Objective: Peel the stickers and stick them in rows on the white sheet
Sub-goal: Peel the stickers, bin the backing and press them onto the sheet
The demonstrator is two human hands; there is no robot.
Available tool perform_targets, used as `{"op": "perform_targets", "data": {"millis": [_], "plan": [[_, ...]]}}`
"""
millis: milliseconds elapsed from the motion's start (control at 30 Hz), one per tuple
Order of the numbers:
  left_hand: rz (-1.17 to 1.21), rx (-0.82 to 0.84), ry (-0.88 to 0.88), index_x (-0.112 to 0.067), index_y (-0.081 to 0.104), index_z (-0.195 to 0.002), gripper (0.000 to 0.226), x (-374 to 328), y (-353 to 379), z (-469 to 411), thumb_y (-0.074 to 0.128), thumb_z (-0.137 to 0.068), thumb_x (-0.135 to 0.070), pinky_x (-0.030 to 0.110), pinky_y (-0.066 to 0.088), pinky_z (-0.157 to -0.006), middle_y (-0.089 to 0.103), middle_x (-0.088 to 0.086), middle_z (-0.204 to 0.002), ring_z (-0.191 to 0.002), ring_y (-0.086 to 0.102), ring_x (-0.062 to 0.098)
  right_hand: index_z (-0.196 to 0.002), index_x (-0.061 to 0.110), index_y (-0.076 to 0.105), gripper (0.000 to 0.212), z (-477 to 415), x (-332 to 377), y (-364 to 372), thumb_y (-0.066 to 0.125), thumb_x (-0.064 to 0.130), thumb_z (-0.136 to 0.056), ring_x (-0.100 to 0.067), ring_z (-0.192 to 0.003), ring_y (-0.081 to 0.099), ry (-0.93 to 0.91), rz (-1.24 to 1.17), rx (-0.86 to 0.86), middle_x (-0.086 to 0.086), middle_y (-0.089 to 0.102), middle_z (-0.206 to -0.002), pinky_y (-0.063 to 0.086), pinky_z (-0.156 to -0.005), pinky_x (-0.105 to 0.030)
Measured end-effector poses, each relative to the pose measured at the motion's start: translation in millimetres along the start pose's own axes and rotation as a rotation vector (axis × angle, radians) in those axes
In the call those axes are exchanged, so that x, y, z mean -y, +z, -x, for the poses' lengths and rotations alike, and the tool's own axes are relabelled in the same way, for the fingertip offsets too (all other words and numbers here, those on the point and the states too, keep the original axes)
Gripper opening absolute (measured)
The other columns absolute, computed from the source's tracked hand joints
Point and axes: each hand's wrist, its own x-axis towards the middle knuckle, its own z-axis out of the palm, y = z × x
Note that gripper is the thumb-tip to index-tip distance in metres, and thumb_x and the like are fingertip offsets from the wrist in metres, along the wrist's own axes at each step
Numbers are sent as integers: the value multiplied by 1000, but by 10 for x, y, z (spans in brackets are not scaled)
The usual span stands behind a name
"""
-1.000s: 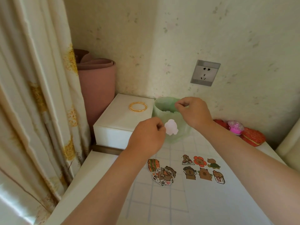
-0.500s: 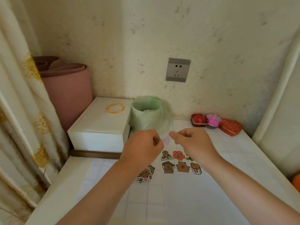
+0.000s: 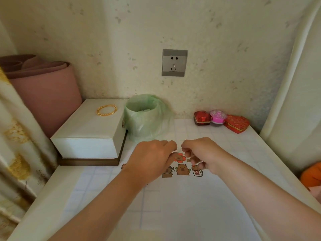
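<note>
Both hands have come down from in front of the green-lined bin (image 3: 145,115) to just above the white sheet (image 3: 191,206) on the gridded tabletop. The left hand (image 3: 152,157) and right hand (image 3: 203,153) hover knuckles-up, fingers curled, thumb and forefinger tips almost meeting over the red flower sticker (image 3: 179,158); whether they pinch anything is too faint to tell. Other stickers (image 3: 182,169) lie in two rows at the sheet's far end, partly hidden under the hands.
</note>
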Motion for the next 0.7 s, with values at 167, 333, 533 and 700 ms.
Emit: {"op": "perform_targets", "data": {"millis": [167, 333, 533, 700], "plan": [[152, 67, -54, -28, 65, -104, 34, -89, -100, -13, 42, -97, -52, 19, 40, -49, 70, -18, -82, -65, 63, 3, -80, 12, 63, 13, -18, -107, -169, 56, 21, -86, -17, -47, 51, 11, 99, 79, 0, 61, -64, 30, -46, -22], [566, 310, -572, -39, 61, -115, 20, -140, -79, -66, 52, -98, -43, 19, 48, -79, 63, -29, -99, -86, 61, -4, -83, 12, 63, 19, 20, -244, -310, 51, 18, -97, -18, -56, 55, -279, 185, 159, 2, 61, -71, 34, -48, -27], [840, 404, -741, -29, 72, -83, 12, -310, 34, -188, 64, -92, -30, 19, 42, -65, 71, -15, -77, -60, 54, -5, -79, 19, 61, 23, 17, -375, -448, 52, 23, -101, -14, -57, 56, -436, 283, 118, 11, 62, -67, 37, -46, -18], [1035, 255, -947, -18, 75, -81, 12, -443, 60, -367, 67, -91, -21, 23, 50, -65, 73, -5, -73, -61, 67, 5, -89, 25, 67, 18, -65, -430, -603, 60, 40, -94, -13, -58, 63, -432, 285, -65, -1, 70, -85, 43, -53, -27]]}}
